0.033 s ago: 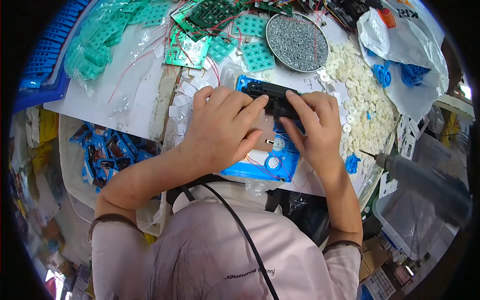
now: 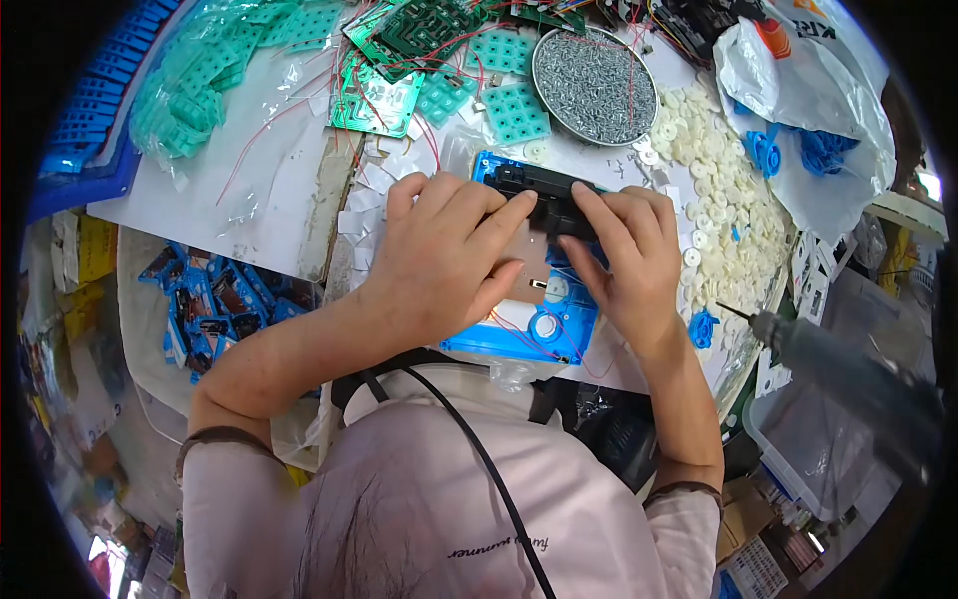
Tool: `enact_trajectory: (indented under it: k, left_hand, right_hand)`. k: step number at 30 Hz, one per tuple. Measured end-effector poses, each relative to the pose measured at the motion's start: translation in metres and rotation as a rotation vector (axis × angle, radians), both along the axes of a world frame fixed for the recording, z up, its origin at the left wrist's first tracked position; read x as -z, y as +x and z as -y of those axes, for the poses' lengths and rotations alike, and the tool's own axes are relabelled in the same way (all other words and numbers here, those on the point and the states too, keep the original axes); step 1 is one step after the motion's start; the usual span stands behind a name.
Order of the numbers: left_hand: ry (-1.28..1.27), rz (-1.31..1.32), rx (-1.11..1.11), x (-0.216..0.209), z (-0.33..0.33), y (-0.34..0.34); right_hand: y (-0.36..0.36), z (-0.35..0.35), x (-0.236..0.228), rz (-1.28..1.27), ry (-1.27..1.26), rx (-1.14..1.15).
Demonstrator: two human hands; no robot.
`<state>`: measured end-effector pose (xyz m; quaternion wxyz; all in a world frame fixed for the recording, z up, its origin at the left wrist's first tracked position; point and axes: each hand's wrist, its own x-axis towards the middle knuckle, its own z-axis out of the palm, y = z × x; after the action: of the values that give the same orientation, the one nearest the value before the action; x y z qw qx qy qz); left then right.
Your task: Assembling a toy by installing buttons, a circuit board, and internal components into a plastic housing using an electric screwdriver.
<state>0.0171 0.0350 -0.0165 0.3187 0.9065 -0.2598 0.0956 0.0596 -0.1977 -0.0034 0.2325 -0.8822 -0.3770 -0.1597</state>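
A blue plastic casing (image 2: 579, 317) lies on the table in front of me, its inside facing up. A brown circuit board (image 2: 535, 268) and thin red wires (image 2: 521, 337) sit in it. Across the casing's far end is a long black plastic part (image 2: 555, 184). My left hand (image 2: 434, 245) is bent over the casing's left side, its index fingertip on the black part and its other fingers curled. With thumb and index finger, my right hand (image 2: 639, 265) grips the black part's right end. My left fingers partly cover the board.
A round metal dish (image 2: 536, 88) of small screws stands behind the casing, near teal rubber keypads (image 2: 514, 112) and green circuit boards (image 2: 384, 100). White plastic discs (image 2: 714, 190) spread to the right. An electric screwdriver (image 2: 833, 361) hangs at right. Blue assemblies (image 2: 225, 299) fill a bin at left.
The hanging screwdriver has shifted very slightly. Both hands and the black part stay where they were.
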Motion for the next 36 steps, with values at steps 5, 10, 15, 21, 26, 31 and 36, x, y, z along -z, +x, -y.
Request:
enact_trajectory:
  k: [5,10,15,21,26,31,36]
  left_hand:
    - [-0.024,-0.014,-0.022,0.001,0.0,0.001]
    - [0.025,0.033,-0.083,-0.006,0.004,0.005]
    - [0.115,0.079,0.04,-0.005,-0.006,0.014]
    - [0.099,-0.076,0.214,-0.019,-0.005,0.093]
    - [0.228,0.159,0.095,0.017,0.041,0.181]
    - [0.331,0.176,0.107,0.023,0.052,0.188]
    - [0.369,0.251,0.016,0.03,0.061,0.199]
  right_hand:
    - [0.021,0.007,-0.013,-0.178,-0.067,-0.12]
    - [0.021,0.005,-0.016,-0.208,-0.156,-0.096]
    - [0.039,0.037,-0.028,-0.287,-0.13,-0.071]
    - [0.037,0.019,-0.109,-0.569,0.946,-0.516]
    - [0.05,0.036,-0.092,-0.73,0.943,-0.494]
    - [0.033,0.046,-0.081,-0.604,0.985,-0.166]
    - [0.038,0.028,-0.073,-0.494,1.037,-0.152]
